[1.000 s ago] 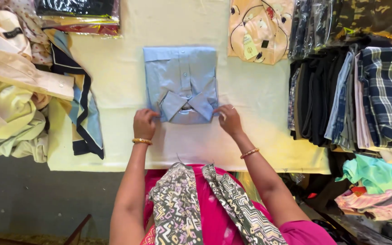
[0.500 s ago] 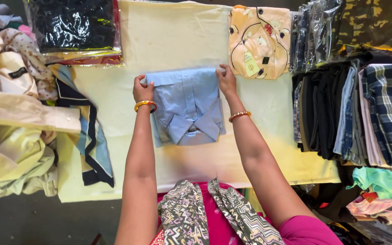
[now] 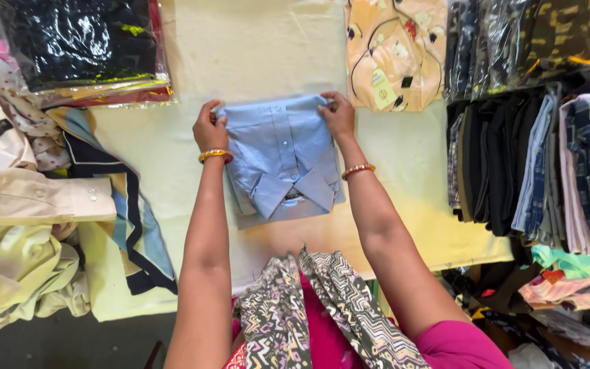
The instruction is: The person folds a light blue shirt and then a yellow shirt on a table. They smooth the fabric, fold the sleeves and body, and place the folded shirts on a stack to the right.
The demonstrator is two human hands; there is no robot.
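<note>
We see both hands clenched on the far corners of a folded light-blue shirt (image 3: 280, 156): the left hand (image 3: 209, 128) has its grip on the far left corner, the right hand (image 3: 338, 114) on the far right one. The shirt lies flat on the pale yellow cloth of the desk (image 3: 254, 48), collar toward the person. Just beyond the right hand lies a peach printed garment (image 3: 396, 51). Left of the shirt sits a bagged dark garment (image 3: 76, 44); stacked folded clothes (image 3: 534, 164) stand at right.
</note>
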